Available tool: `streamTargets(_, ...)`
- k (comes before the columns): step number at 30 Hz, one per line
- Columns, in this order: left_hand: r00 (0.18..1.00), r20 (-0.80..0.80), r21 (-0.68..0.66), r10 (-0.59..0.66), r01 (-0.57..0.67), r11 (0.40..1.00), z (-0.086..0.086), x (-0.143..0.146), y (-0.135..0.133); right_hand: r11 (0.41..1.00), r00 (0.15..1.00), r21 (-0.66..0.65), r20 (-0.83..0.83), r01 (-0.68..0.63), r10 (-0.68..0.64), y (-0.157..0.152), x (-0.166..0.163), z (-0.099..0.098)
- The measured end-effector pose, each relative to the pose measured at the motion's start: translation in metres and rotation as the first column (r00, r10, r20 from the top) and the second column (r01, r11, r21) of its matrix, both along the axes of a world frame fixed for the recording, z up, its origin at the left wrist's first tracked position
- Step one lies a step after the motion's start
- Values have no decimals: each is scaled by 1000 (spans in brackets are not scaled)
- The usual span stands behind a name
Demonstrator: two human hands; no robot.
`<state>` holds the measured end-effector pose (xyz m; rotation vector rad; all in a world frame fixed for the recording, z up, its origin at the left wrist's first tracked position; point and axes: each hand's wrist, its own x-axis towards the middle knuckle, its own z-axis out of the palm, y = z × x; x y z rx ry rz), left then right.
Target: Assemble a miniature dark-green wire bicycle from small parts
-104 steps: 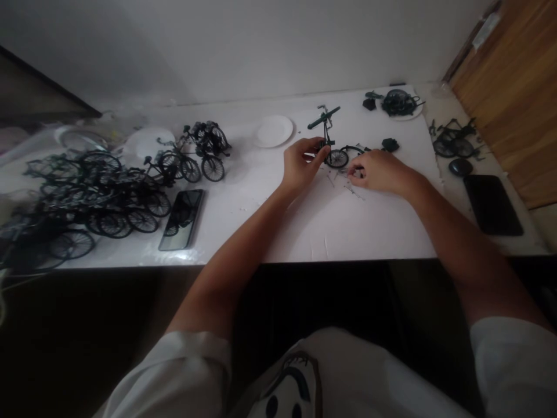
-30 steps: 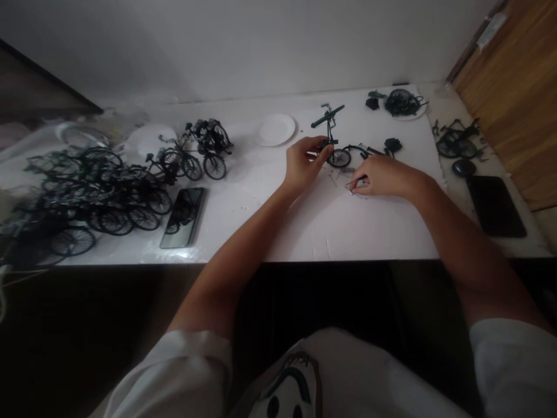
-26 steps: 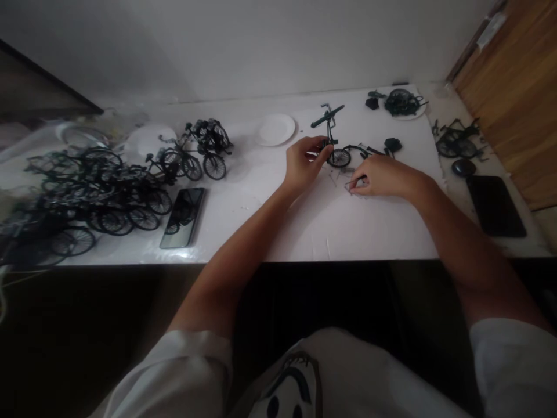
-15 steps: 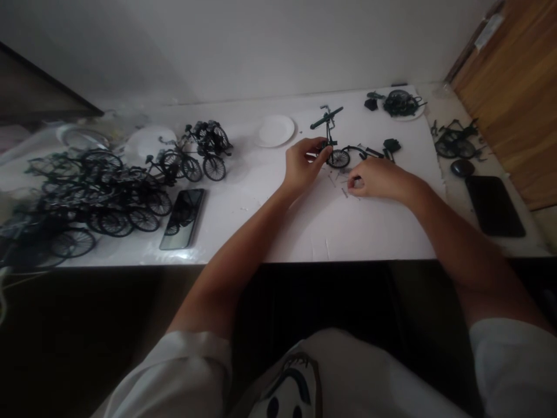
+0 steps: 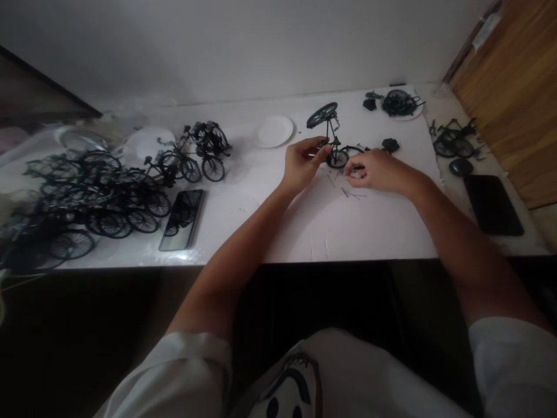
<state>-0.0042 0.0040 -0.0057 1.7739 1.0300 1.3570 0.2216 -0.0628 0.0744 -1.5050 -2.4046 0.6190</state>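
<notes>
My left hand [image 5: 304,162] is closed on a small dark model bicycle [image 5: 331,129], held upended with one wheel at the top and the other low near the white sheet. To its right is my right hand [image 5: 369,169], thumb and fingertips pinched together; whatever is between them is too small to make out. Several thin metal pins [image 5: 351,193] lie on the sheet just below the right fingertips. A loose curved bicycle part [image 5: 351,149] lies behind the right hand and is partly hidden by it.
Many finished-looking model bicycles [image 5: 104,191] crowd the left side, beside a phone [image 5: 183,219]. A white plate [image 5: 275,131] sits at the back. On the right are a plate of dark parts [image 5: 400,104], another model bicycle [image 5: 455,139], a round black object [image 5: 461,167] and a black phone [image 5: 494,204].
The model bicycle has turned in my left hand, so its upper wheel now shows its face. My right hand has moved slightly up and left from the pins, closer to the bicycle.
</notes>
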Motion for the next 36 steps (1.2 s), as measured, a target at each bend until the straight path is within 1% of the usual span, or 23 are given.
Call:
streamTargets(2,999,21,-18,-34,35,999,-1,1,0,997,987,36,-151,63,-57,-1,0,2)
streamTargets(4,995,44,-46,-86,88,995,-1,2,-2,990,964,71,-242,126,-105,-3,-3,4)
streamTargets(7,981,74,-74,-182,187,980,3,4,-9,970,943,122,-290,208,-166,-4,-8,6)
streamTargets(9,972,76,-89,-224,231,969,6,6,-14,961,936,144,-299,236,-185,-4,-10,6)
streamTargets(14,959,62,-90,-276,280,956,9,8,-18,965,936,141,-308,222,-171,-1,-11,0)
streamTargets(19,959,60,-89,-277,282,955,7,8,-17,968,944,153,-297,197,-145,0,-8,-4)
streamTargets(26,957,59,-114,-284,289,950,9,7,-18,959,947,197,-287,204,-142,0,-8,-4)
streamTargets(31,958,49,-106,-281,285,953,6,7,-17,969,940,119,-293,217,-175,7,-5,-11)
streamTargets(36,958,51,-96,-283,286,953,3,6,-15,980,901,65,-410,187,-144,15,-2,-15)
